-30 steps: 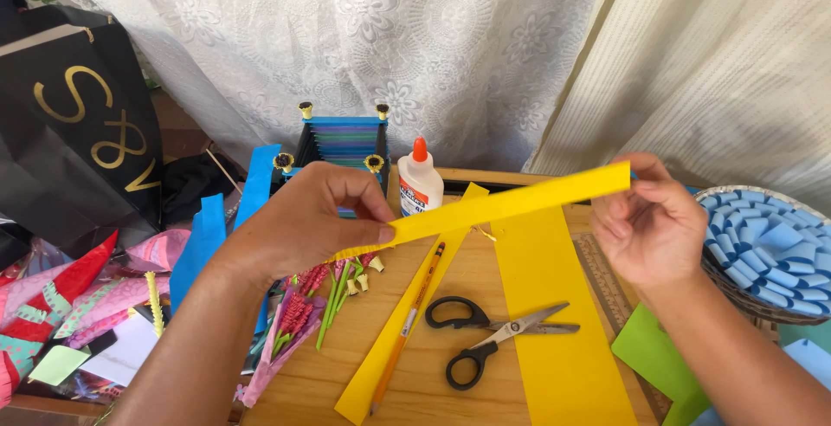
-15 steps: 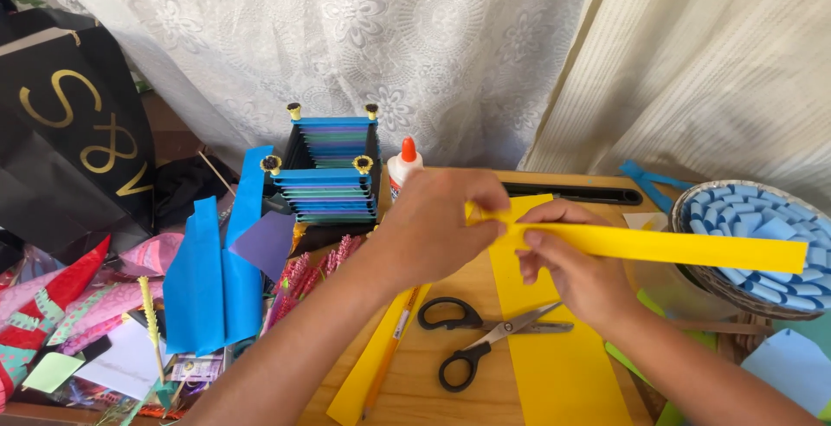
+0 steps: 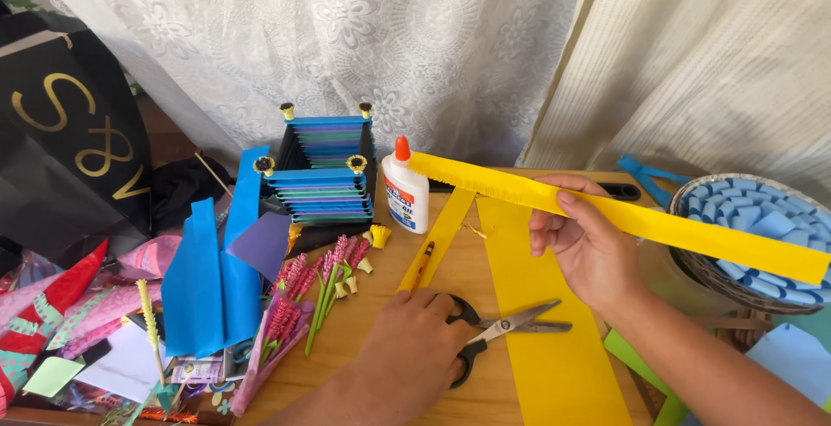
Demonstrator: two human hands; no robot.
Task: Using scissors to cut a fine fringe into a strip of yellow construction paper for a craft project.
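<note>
My right hand holds a long yellow paper strip with a fringed upper edge, raised above the table and slanting down to the right. My left hand rests on the black handles of a pair of scissors, fingers curled over them; the blades lie slightly apart, pointing right. Under the scissors lies a wide yellow paper sheet. A narrower yellow strip with a pencil on it lies to the left.
A white glue bottle with an orange cap stands beside a stacked blue paper construction. Blue sheets, paper flowers and scraps lie at left. A basket of blue paper rolls sits at right. Curtains hang behind.
My left hand let go of the yellow strip and dropped onto the scissors' handles. My right hand alone now holds the strip.
</note>
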